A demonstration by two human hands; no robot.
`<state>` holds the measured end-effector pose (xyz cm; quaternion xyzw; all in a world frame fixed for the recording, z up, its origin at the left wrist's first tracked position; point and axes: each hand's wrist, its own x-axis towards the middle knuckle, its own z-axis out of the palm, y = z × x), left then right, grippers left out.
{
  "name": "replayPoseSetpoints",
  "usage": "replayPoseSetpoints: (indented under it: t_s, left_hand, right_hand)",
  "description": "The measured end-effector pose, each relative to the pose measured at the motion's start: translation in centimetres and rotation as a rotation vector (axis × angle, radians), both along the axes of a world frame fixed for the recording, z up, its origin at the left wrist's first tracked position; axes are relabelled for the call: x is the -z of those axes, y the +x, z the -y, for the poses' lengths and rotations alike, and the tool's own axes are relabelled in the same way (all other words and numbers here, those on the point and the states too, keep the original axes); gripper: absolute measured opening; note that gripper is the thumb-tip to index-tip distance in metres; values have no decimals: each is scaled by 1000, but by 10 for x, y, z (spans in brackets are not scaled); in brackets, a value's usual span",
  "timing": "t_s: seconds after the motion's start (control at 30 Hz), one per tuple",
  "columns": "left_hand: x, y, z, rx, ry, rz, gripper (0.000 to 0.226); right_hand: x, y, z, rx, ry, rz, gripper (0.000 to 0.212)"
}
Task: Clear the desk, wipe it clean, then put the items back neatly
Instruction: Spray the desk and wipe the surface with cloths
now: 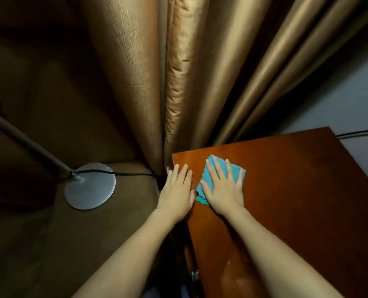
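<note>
The scene is dim and warm-toned. The brightest light falls on the curtain [178,72] folds in the upper middle of the frame, which show a soft sheen. The left side sinks into deep shadow, with the floor [39,244] barely readable. The worktop [297,190] carries a faint dull glare near the bottom. Wide-angle distortion bends lines toward the edges, and detail is soft throughout.

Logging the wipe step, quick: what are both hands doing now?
Left hand: open, flat on the desk edge.
Right hand: open, pressing the cloth on the desk.
</note>
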<state>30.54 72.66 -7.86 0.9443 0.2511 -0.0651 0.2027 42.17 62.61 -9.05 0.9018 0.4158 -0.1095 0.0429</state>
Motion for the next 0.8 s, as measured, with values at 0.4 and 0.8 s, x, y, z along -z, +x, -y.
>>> replayPoseSetpoints:
  t_s: [0.4, 0.8]
  left_hand:
    - [-4, -58, 149, 171, -26, -53, 60]
    - [-10, -181, 357, 400, 44, -121, 58]
  right_hand:
    - [-3, -93, 167, 167, -20, -30, 78]
    - [6, -242, 425, 397, 48, 1, 72]
